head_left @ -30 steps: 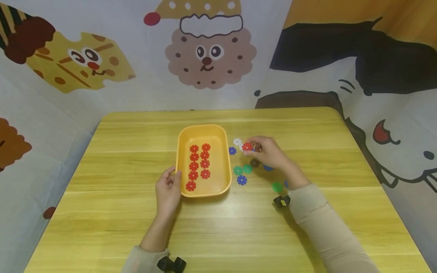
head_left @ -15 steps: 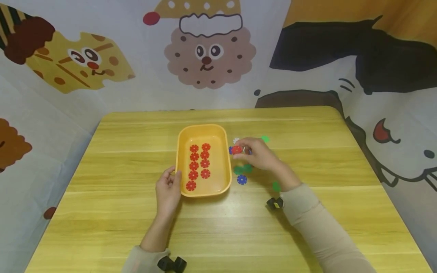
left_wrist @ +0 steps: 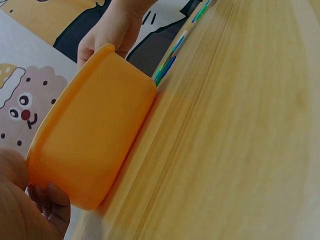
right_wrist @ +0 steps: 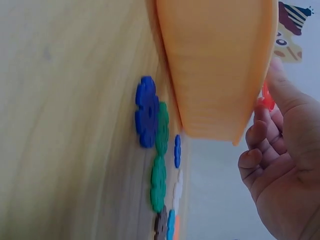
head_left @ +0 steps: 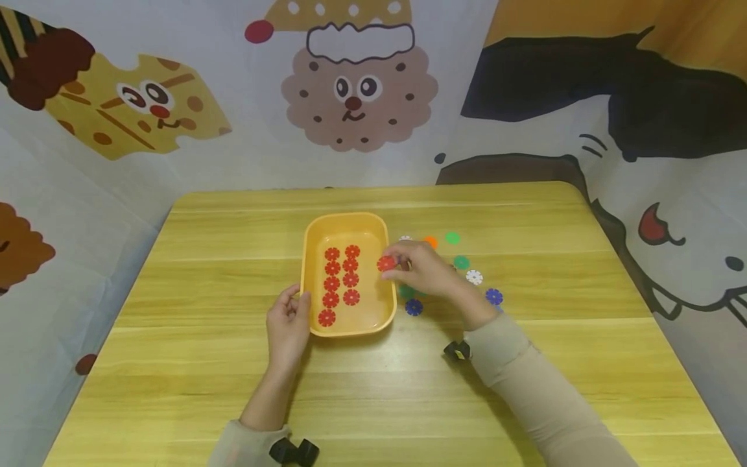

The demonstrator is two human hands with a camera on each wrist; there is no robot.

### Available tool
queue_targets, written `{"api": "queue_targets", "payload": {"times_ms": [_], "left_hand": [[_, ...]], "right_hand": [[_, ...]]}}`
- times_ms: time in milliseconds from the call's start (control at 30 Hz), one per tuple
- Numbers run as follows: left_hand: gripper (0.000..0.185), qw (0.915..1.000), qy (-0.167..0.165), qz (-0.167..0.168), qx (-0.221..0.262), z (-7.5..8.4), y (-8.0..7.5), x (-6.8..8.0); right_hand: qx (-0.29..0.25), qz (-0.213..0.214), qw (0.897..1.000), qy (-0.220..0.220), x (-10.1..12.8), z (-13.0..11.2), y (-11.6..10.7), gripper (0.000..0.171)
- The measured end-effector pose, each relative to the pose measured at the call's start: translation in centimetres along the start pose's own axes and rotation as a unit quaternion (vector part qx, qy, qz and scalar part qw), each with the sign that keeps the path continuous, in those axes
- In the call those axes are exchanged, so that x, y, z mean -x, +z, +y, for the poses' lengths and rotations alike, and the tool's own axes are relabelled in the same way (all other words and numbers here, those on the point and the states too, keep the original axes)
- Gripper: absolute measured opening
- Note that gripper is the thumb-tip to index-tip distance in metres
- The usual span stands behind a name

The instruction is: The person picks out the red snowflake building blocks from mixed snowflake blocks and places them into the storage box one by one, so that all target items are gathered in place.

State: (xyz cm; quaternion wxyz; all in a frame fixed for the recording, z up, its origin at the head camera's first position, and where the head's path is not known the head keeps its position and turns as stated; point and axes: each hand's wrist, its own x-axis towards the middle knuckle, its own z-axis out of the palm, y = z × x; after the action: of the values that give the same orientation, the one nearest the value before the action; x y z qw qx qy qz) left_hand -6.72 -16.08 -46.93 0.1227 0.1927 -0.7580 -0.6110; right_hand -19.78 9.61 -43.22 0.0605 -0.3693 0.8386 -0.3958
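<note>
An orange tray (head_left: 309, 259) sits mid-table with several red flower discs (head_left: 332, 283) laid in two columns inside. My left hand (head_left: 288, 321) grips the tray's near left rim, thumb on the edge; in the left wrist view the tray's outer wall (left_wrist: 95, 135) fills the frame beside my fingers (left_wrist: 50, 207). My right hand (head_left: 417, 267) pinches a red flower disc (head_left: 386, 263) just over the tray's right rim. The right wrist view shows that disc (right_wrist: 266, 97) at my fingertips above the tray wall (right_wrist: 215, 65).
Loose discs lie on the wooden table (head_left: 204, 363) right of the tray: blue (head_left: 414, 307), green (head_left: 452, 238), orange (head_left: 430, 241), white (head_left: 474, 277), another blue (head_left: 493, 296). Cartoon-printed cloth walls close in the back and sides.
My right hand has carried the red disc leftward from the loose pile to the tray's right rim, uncovering more discs behind it. The left hand and tray have stayed put.
</note>
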Motion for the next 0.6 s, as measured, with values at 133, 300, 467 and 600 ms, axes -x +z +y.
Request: {"api": "queue_targets", "payload": {"times_ms": [133,300,467,600], "left_hand": [[0.030,1.0000,-0.001,0.002,0.001,0.0,0.1,0.0],[0.030,1.0000,-0.004,0.001,0.003,0.0,0.1,0.0],[0.029,1.0000,-0.006,0.000,0.005,-0.2,0.0,0.0],[0.030,1.0000,-0.004,-0.005,0.005,-0.3,0.0,0.0]], "right_hand": [[0.007,-0.003,1.000,-0.009,-0.3,-0.5,0.5,0.032],[0.016,-0.013,1.000,-0.011,-0.7,-0.8,1.1,0.031],[0.034,-0.007,0.999,-0.012,-0.9,-1.1,1.4,0.034],[0.039,-0.006,0.999,-0.021,-1.1,-1.7,1.6,0.039]]}}
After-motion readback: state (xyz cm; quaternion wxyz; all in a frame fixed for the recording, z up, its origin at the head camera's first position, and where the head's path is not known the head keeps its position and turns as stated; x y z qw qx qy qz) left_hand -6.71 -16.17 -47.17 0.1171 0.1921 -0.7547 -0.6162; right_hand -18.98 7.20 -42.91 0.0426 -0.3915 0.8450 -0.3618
